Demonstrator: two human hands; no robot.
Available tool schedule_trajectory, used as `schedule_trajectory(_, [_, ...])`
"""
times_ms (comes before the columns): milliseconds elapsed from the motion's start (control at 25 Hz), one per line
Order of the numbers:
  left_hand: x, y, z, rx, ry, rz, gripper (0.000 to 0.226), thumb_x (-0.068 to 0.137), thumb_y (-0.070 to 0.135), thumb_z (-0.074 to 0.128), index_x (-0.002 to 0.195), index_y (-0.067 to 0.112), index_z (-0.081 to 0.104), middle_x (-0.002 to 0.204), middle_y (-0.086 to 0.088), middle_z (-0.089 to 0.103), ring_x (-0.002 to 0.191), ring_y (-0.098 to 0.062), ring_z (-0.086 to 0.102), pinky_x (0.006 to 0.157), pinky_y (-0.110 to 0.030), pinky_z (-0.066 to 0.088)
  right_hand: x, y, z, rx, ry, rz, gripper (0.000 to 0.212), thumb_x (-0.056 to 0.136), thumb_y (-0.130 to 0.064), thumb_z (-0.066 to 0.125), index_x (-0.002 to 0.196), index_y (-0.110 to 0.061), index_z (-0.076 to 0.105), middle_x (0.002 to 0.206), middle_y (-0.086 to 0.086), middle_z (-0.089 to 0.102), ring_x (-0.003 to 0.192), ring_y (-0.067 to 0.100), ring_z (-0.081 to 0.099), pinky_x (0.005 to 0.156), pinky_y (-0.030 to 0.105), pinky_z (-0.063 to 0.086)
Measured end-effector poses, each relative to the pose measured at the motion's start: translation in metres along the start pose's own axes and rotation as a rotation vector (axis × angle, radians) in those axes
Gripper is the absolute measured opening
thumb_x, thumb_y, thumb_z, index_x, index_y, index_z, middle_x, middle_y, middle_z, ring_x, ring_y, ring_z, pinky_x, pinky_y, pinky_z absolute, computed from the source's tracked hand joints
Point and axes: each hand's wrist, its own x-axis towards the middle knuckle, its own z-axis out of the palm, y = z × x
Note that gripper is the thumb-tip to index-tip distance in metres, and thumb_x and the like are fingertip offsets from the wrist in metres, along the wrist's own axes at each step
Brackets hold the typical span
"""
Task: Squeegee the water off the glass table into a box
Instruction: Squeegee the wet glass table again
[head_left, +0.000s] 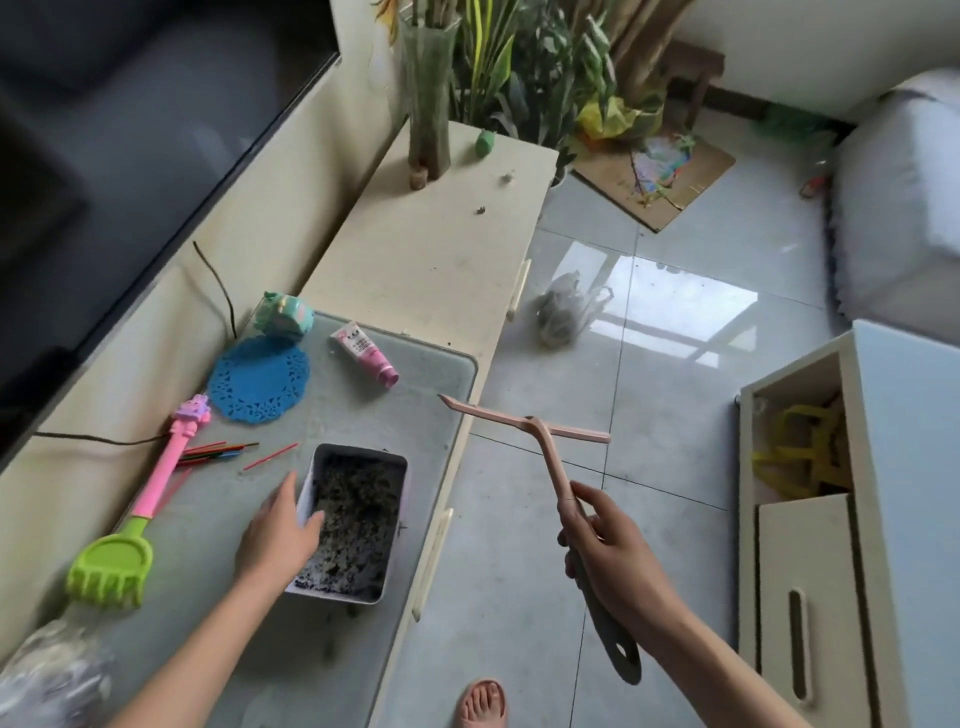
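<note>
My left grip clasps the box rim on the worktop; my right grip clutches the squeegee.

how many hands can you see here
2. The left hand holds the left rim of the box on the glass table; the right hand grips the squeegee handle.

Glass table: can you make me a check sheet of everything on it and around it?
Surface: glass table, dusty, specks; water unclear.
Job's things: box holds dark bits; pink squeegee raised at the table edge.
Clutter: blue doily, pink tube, toy rake, coloured sticks.
Hands: left hand holds the box's wall; right hand grips the squeegee.
Cables: dark cable behind the table.
Surroundings: TV, plants, tiled floor, open cabinet.
</note>
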Motion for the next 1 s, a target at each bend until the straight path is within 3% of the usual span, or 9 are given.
schedule_trajectory(120, [-0.034,0.066,-0.009,-0.014,0.057,0.221,0.058,0.092,0.013,0.056,0.146,0.009,0.034,0.149,-0.013,0.038,0.133,-0.032,0.039,0.106,-0.04,0.034,-0.022,-0.004,-0.04,0.036,0.046,-0.014,0.021,0.098,-0.027,0.049,0.117,-0.025,0.055,0.075,0.002,0.056,0.052,0.008,0.052,0.057,0.025,0.044])
schedule_trajectory(360, [-0.121,0.218,0.019,-0.058,-0.138,0.511,0.042,0.091,0.01,0.053,0.133,0.013,0.053,0.127,-0.008,0.061,0.113,-0.024,0.059,0.099,-0.034,0.044,-0.071,0.004,-0.152,0.058,0.177,-0.047,0.027,0.098,-0.023,0.049,0.124,-0.018,0.052,0.077,0.003,0.056,0.061,0.014,0.051,0.056,0.026,0.045])
schedule_trajectory(480, [-0.176,0.28,0.049,-0.003,-0.236,0.597,0.036,0.092,0.015,0.052,0.127,0.019,0.057,0.117,-0.002,0.066,0.103,-0.02,0.062,0.091,-0.031,0.047,-0.103,0.028,-0.223,0.015,0.266,-0.058,0.035,0.093,-0.024,0.057,0.127,-0.023,0.047,0.084,-0.002,0.057,0.065,0.012,0.054,0.055,0.02,0.045])
schedule_trajectory(520, [-0.214,0.315,0.079,0.053,-0.286,0.652,0.035,0.091,0.016,0.051,0.125,0.021,0.058,0.114,0.0,0.067,0.102,-0.019,0.062,0.089,-0.032,0.049,-0.133,0.054,-0.268,0.03,0.352,-0.049,0.04,0.091,-0.025,0.06,0.129,-0.024,0.046,0.089,-0.003,0.057,0.068,0.011,0.056,0.058,0.02,0.046])
schedule_trajectory(680, [-0.272,0.364,0.121,0.109,-0.33,0.726,0.033,0.089,0.017,0.052,0.121,0.024,0.061,0.107,0.001,0.07,0.1,-0.02,0.063,0.09,-0.036,0.05,-0.171,0.102,-0.335,0.023,0.452,-0.018,0.049,0.088,-0.025,0.064,0.134,-0.023,0.045,0.105,-0.002,0.057,0.085,0.016,0.056,0.082,0.035,0.052])
schedule_trajectory(880, [-0.396,0.444,0.235,0.272,-0.483,0.877,0.031,0.09,0.016,0.054,0.119,0.021,0.063,0.098,-0.001,0.07,0.086,-0.021,0.067,0.079,-0.029,0.05,-0.269,0.219,-0.444,0.125,0.596,0.124,0.048,0.089,-0.026,0.062,0.133,-0.025,0.044,0.096,-0.006,0.054,0.078,0.016,0.055,0.077,0.032,0.048])
schedule_trajectory(1000, [-0.458,0.476,0.304,0.384,-0.559,0.962,0.031,0.091,0.014,0.054,0.12,0.017,0.064,0.098,-0.008,0.071,0.09,-0.026,0.066,0.083,-0.032,0.05,-0.322,0.286,-0.485,0.18,0.668,0.202,0.046,0.089,-0.024,0.062,0.132,-0.023,0.044,0.099,-0.004,0.054,0.079,0.015,0.054,0.077,0.032,0.049])
